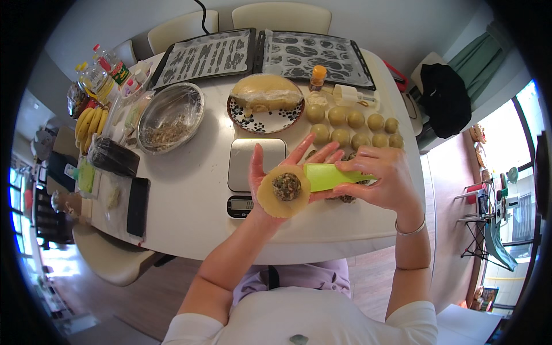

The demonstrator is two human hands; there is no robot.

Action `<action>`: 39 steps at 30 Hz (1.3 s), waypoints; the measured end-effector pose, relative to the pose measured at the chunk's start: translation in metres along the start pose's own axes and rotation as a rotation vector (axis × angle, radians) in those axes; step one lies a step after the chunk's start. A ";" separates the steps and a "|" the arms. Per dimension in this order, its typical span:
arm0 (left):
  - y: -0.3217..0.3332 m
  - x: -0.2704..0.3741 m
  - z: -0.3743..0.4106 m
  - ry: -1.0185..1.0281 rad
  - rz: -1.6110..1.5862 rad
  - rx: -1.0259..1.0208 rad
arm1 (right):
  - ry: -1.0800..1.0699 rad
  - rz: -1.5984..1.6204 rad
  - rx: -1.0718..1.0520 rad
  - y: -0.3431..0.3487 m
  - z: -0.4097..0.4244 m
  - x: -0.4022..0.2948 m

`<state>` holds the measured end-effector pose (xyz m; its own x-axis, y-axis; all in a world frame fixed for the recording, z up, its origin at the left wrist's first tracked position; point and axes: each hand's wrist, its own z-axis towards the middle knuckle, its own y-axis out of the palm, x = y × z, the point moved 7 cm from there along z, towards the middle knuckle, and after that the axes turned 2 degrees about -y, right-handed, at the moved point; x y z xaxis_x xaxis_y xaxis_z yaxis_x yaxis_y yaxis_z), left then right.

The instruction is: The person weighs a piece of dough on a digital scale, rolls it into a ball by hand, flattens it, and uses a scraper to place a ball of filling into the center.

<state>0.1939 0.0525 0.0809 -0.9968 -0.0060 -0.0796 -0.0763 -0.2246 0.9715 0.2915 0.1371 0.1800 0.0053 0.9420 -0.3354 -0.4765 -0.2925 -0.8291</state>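
Observation:
Palm up, my left hand (297,157) carries a flat round of yellow dough (268,195) above the near part of the table. A ball of chopped filling (286,186) rests on the middle of the dough. My right hand (377,177) grips a lime-green plastic dough scraper (321,177) by its narrow end. The scraper's wide end lies over my left fingers, at the right rim of the dough. Behind my hands sit rows of smooth dough balls (340,137). More filling balls (347,199) are partly hidden under both hands.
A kitchen scale (248,166) stands left of my left hand. Farther back, a patterned plate (265,124) bears a large dough lump (265,90) under plastic film. A steel bowl (200,108) holds loose filling. Lined baking trays (254,51), bananas (92,123) and a phone (138,207) lie around.

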 end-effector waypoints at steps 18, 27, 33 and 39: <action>-0.007 -0.016 -0.003 -0.112 -0.031 0.074 | -0.154 0.074 -0.221 0.016 0.017 0.024; -0.012 -0.025 -0.004 -0.186 -0.053 0.113 | -0.253 0.010 -0.296 0.015 0.019 0.018; -0.018 -0.037 -0.003 -0.244 -0.134 0.167 | -0.284 0.073 -0.339 0.022 0.020 0.014; -0.015 -0.042 -0.008 -0.301 -0.054 0.185 | -0.195 0.015 -0.434 0.022 0.023 0.017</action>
<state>0.2366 0.0481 0.0673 -0.9513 0.2949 -0.0896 -0.1050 -0.0368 0.9938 0.2613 0.1502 0.1666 -0.1835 0.9383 -0.2931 -0.0635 -0.3088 -0.9490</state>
